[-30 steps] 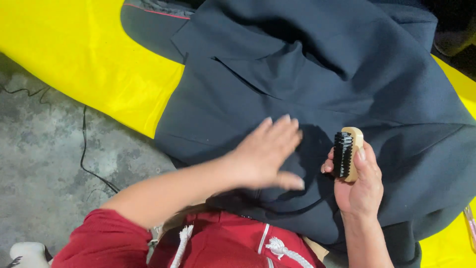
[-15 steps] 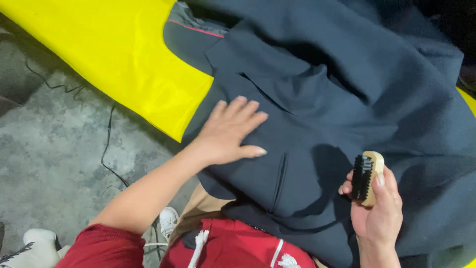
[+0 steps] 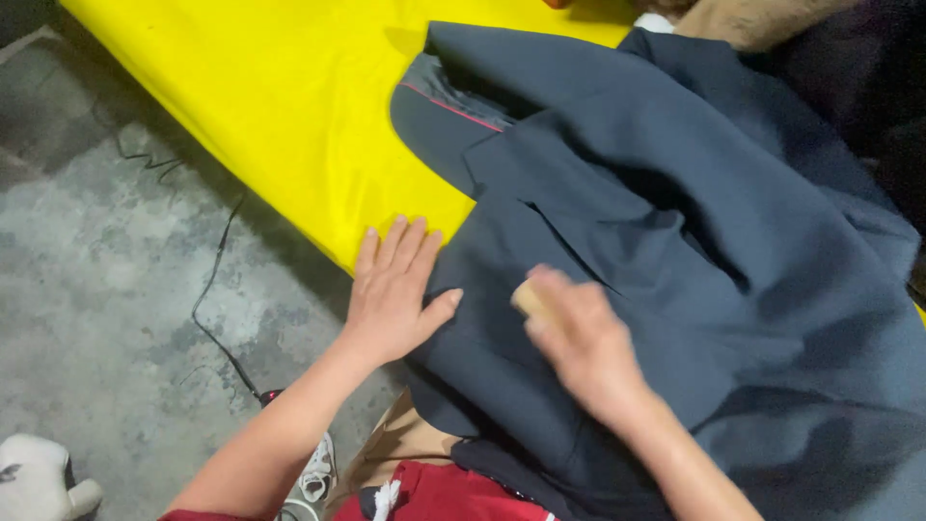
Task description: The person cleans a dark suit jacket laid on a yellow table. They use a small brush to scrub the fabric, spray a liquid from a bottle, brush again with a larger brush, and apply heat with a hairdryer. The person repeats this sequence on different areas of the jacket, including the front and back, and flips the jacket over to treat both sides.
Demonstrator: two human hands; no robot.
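Left hand spread flat, pinning dark jacket on yellow table. Right hand gripping wooden brush (blurred). Probably soft, limp cloth; best held flat near hem.

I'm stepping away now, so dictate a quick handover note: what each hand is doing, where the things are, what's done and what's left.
Left hand: flat, fingers spread, pressing the jacket's edge where it meets the yellow sheet.
Right hand: closed around the wooden brush, on the jacket front; blurred.
Jacket lies spread across the sheet, lining showing at the top.
Done: cannot tell which parts are brushed.
Left: probably the rest of the cloth.
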